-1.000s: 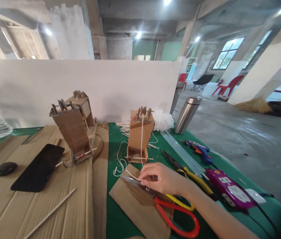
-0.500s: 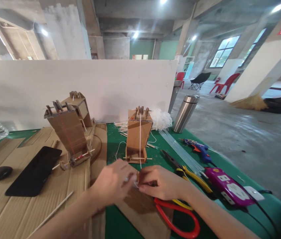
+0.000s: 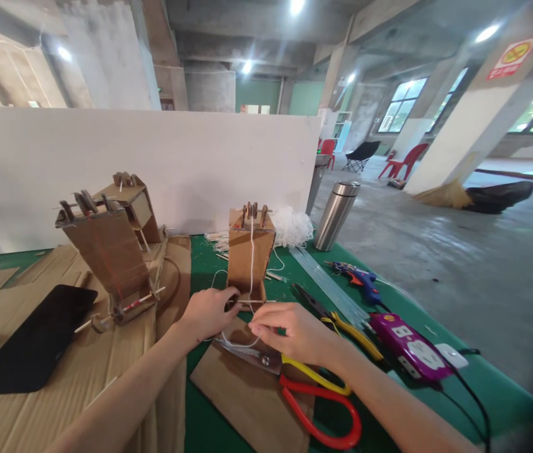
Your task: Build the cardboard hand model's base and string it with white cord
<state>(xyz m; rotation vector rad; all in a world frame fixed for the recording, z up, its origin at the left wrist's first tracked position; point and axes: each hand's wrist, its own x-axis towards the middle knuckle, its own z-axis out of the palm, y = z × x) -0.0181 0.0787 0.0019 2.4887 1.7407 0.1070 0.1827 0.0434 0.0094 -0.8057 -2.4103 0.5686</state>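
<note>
A small cardboard model stands upright on the green table, with pulley-like discs on top and a wooden stick across its base. My left hand is closed at the left side of that base, by the stick's end; its fingertips partly hide what they grip. White string runs from the top discs down the front. Near its lower part my right hand pinches the string between thumb and finger. Below both hands, scissors with red and yellow handles lie on a cardboard piece, the string looping over their blades.
Two more cardboard models, one in front and one behind, stand at left. A black phone-like slab lies nearby. To the right are pliers, a glue gun, a purple power strip and a steel flask.
My left hand has moved away from my right hand, up to the model's base. My right hand still pinches the string. The scissors' blades are now uncovered, and the view has shifted right.
</note>
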